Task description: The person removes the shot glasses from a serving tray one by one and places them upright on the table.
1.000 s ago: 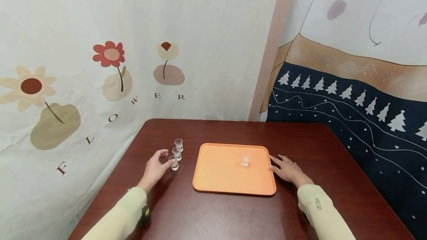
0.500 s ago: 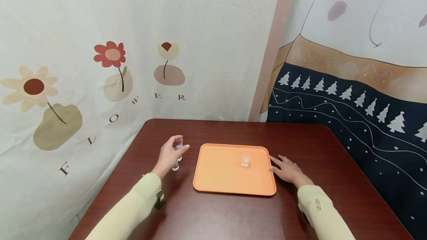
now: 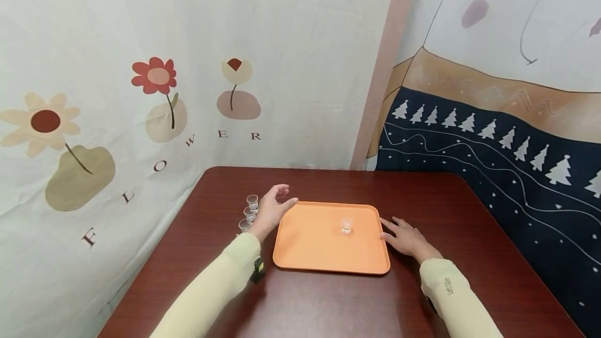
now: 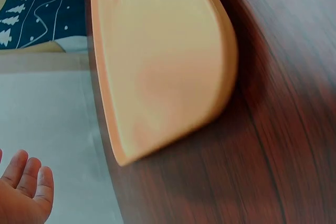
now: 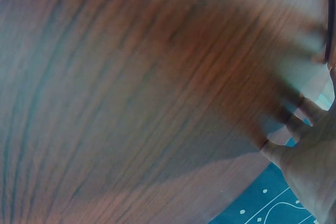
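My left hand point(image 3: 271, 210) hovers by the far left corner of the orange tray point(image 3: 310, 262), thumb apart from the fingers and nothing visible in its grasp. In the left wrist view, loosely bent fingers of that left hand point(image 4: 26, 192) show low at the left. One small clear glass point(image 3: 347, 226) stands upright on the tray's right half. Three similar glasses, among them the farthest glass point(image 3: 252, 201), stand in a row left of my left hand; its wrist partly covers the nearest. Spread fingers of my right hand point(image 3: 406, 238) touch the tray's right edge.
The tray lies on a dark red-brown wooden table point(image 3: 319, 306). Behind the table hangs a pale curtain point(image 3: 305, 67) with printed flowers. At the right is a dark blue cloth point(image 3: 469, 160) printed with white trees.
My left hand has swept right, from the row of glasses past them to the tray's far left corner. The glasses and tray look essentially unmoved. My right hand stays at the tray edge.
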`<state>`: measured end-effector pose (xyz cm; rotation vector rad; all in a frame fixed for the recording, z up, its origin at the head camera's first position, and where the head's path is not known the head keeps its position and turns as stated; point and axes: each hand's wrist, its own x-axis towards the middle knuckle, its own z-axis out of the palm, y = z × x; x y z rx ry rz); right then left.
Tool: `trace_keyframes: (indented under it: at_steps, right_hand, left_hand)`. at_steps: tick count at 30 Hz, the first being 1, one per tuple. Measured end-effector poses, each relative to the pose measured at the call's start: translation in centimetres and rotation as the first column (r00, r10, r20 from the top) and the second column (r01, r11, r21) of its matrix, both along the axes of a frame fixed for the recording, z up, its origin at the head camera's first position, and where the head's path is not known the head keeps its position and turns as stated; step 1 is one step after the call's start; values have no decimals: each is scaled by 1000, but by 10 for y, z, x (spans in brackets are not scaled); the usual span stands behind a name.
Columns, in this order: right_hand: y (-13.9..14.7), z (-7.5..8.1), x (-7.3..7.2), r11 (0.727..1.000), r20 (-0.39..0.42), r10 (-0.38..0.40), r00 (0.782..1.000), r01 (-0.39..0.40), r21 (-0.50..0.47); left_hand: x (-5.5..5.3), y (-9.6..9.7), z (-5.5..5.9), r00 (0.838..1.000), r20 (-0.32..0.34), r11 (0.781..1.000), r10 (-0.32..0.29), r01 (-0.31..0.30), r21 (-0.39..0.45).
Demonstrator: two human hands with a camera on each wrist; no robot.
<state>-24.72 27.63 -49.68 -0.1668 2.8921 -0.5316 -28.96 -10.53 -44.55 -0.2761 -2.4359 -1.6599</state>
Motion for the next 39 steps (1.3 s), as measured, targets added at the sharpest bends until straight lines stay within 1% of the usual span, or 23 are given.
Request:
trace_keyframes:
  at_steps: [3,7,12,16,19,24,31,39]
  right_hand:
    - [1,-2,0,1000,2,-2,1000,2,3]
    - [1,-5,-1,1000,6,0,1000,0,5]
    - [0,-5,-2,1000,-1,21,1000,-21,-18]
    - [1,-5,-3,1000,-6,12,1000,-13,-16]
    - [2,-5,-3,1000,-1,4,1000,-4,-8]
    - [0,-5,-2,1000,6,6,1000,-6,-23]
    - [-1,-3,-4,1000,-7,16,1000,-17,-21]
    - [3,0,-1,1000,-4,21,1000,-21,-20]
  left_hand:
    - [-1,14,-3,999,24,1000,-23,23,-18]
    - [-2,31,-7,996,73,998,-52,54,-28]
    - [-2,50,-12,993,94,996,-72,77,-48]
    - [-2,65,-14,987,102,991,-124,129,-44]
    - [-1,75,-18,979,131,986,-154,160,-39]
    - [2,87,-26,968,178,982,-175,185,-44]
    - [7,105,-34,958,195,973,-208,223,-58]
    - [10,125,-44,948,229,968,-219,241,-72]
